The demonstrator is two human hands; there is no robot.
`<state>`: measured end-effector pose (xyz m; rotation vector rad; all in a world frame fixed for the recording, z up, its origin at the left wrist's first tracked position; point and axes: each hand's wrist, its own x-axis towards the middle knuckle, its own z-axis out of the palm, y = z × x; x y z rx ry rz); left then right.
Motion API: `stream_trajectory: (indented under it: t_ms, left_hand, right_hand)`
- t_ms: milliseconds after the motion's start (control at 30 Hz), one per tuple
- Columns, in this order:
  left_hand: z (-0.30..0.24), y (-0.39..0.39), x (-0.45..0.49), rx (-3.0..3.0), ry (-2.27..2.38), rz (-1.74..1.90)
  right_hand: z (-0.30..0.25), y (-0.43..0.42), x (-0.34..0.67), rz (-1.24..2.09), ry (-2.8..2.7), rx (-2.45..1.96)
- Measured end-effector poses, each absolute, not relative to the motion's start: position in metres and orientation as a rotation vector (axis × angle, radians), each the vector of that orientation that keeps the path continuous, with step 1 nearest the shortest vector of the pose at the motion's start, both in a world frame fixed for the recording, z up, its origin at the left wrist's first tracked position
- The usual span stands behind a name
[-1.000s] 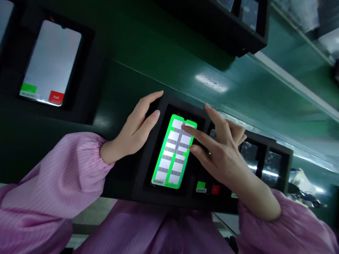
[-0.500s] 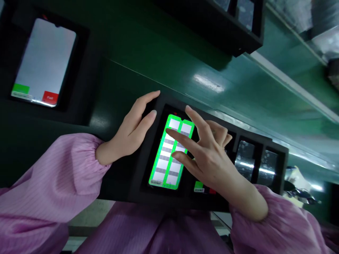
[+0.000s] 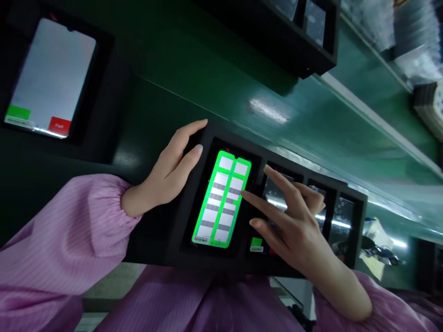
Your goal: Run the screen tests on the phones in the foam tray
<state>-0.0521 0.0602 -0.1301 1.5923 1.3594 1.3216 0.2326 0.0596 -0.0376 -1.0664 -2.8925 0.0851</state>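
A lit phone (image 3: 221, 203) with a grid of green, white and grey blocks lies in a slot of a black tray (image 3: 183, 230). My right hand (image 3: 294, 216) has its index fingertip at the right edge of that screen, thumb and fingers apart, holding nothing. My left hand (image 3: 166, 170) rests at the tray's left side with thumb and index finger spread. Beneath my right hand is a second phone (image 3: 275, 189), partly hidden, with a green block at its lower left.
Two more phones with dark screens lie in the tray's right slots. A phone (image 3: 51, 78) showing green and red buttons, the red one marked "Fail", lies in a black holder at left. Another black tray (image 3: 318, 55) stands on the green bench (image 3: 194, 60) above. Stacked items (image 3: 429, 106) are at right.
My right hand has moved right, its index finger going from the screen's left column to its right edge. An extra green band now crosses the screen's upper part. My left hand stays at the tray.
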Motion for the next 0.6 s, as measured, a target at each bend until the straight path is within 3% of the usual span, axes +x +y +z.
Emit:
stream_trajectory:
  t_ms: [600]
  left_hand:
    - [-0.129, 0.06, -0.053, 1.609, 1.362, 1.303]
  right_hand:
    - [-0.044, 0.049, 0.191, 0.117, -2.949, -0.892]
